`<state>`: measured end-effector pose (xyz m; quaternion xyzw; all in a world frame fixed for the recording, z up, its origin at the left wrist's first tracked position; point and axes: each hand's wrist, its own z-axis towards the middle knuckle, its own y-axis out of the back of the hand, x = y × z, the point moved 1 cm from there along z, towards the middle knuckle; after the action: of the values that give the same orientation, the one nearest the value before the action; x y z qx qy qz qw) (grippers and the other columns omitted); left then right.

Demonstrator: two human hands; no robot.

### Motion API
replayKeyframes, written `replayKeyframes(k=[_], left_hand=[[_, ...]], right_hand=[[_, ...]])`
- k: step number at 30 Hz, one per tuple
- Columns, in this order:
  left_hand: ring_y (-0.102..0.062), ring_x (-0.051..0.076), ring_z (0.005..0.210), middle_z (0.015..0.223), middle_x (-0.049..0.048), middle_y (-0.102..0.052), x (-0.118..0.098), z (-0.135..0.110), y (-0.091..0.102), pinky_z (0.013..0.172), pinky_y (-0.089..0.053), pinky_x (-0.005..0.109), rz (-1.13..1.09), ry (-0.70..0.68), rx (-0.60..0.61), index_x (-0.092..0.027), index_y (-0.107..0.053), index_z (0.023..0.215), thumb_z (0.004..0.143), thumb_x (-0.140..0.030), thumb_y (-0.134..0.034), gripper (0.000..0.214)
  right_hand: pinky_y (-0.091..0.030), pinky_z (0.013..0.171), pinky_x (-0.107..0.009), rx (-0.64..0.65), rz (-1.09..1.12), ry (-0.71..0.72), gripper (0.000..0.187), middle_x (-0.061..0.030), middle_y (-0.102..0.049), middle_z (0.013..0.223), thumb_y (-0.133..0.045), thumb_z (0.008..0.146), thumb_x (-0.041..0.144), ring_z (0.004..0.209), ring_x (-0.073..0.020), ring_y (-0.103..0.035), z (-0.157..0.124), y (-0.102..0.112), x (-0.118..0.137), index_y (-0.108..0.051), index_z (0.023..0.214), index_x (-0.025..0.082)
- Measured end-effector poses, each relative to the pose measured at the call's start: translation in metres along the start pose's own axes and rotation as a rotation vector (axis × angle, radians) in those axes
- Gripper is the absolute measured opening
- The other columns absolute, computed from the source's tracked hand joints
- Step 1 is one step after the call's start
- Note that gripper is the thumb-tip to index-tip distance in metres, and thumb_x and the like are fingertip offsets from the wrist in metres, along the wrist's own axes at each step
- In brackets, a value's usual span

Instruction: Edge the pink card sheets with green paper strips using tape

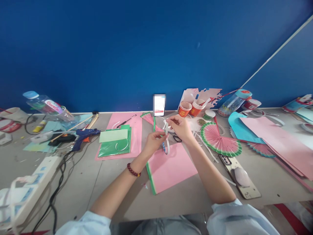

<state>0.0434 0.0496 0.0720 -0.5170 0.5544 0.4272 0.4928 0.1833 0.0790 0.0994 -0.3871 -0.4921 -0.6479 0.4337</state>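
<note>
My left hand (153, 141), with a bead bracelet on the wrist, pinches a small roll of double-sided tape (165, 148) with a blue edge. My right hand (179, 126) is closed in a pinch on the white strip of tape (166, 128) that runs up from the roll. Both hands hover above a pink paper sheet with a green edge (168, 168). Behind the hands lies a folded pink and green paper fan (148, 118). An opened watermelon-pattern paper fan (218, 138) lies just right of my right hand.
Blue glue gun (84, 134), cables and a power strip (31, 182) sit at left. Green and pink sheets (117, 142) lie left of centre. Paper cups (192, 109), scissors (176, 138), a phone (241, 178), large pink sheets (281, 143) and a plastic bottle (46, 106) surround the work area. A blue wall stands behind.
</note>
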Motion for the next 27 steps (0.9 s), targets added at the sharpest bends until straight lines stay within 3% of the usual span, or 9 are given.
replayKeyframes(k=[9, 19, 27], left_hand=[[-0.047, 0.011, 0.058, 0.064, 0.0016, -0.060, 0.0028, 0.0011, -0.0011, 0.055, -0.036, 0.024, -0.009, -0.025, 0.007, -0.016, -0.073, 0.072, 0.060, -0.035, -0.074, 0.022], [-0.046, 0.009, 0.060, 0.082, 0.0051, -0.062, 0.0035, 0.0011, -0.0002, 0.055, -0.036, 0.024, 0.029, -0.059, 0.027, -0.015, -0.072, 0.071, 0.063, -0.037, -0.072, 0.023], [-0.049, 0.011, 0.063, 0.080, 0.0053, -0.063, 0.0077, 0.0039, -0.0006, 0.054, -0.038, 0.024, 0.010, -0.092, 0.047, -0.016, -0.072, 0.071, 0.061, -0.033, -0.074, 0.020]], right_hand=[[-0.045, 0.056, -0.026, -0.003, 0.000, 0.003, 0.023, -0.0015, -0.062, 0.071, -0.059, 0.074, 0.041, 0.057, -0.0130, -0.055, 0.0005, 0.0013, -0.0019, -0.063, 0.076, 0.018], [-0.044, 0.057, -0.025, -0.015, 0.002, 0.032, 0.022, -0.0006, -0.062, 0.068, -0.060, 0.075, 0.040, 0.057, -0.0127, -0.055, 0.0014, 0.0025, -0.0021, -0.063, 0.075, 0.018], [-0.044, 0.056, -0.025, -0.004, 0.012, 0.034, 0.020, -0.0008, -0.061, 0.068, -0.059, 0.075, 0.038, 0.057, -0.0126, -0.054, -0.0005, 0.0025, 0.0018, -0.063, 0.075, 0.018]])
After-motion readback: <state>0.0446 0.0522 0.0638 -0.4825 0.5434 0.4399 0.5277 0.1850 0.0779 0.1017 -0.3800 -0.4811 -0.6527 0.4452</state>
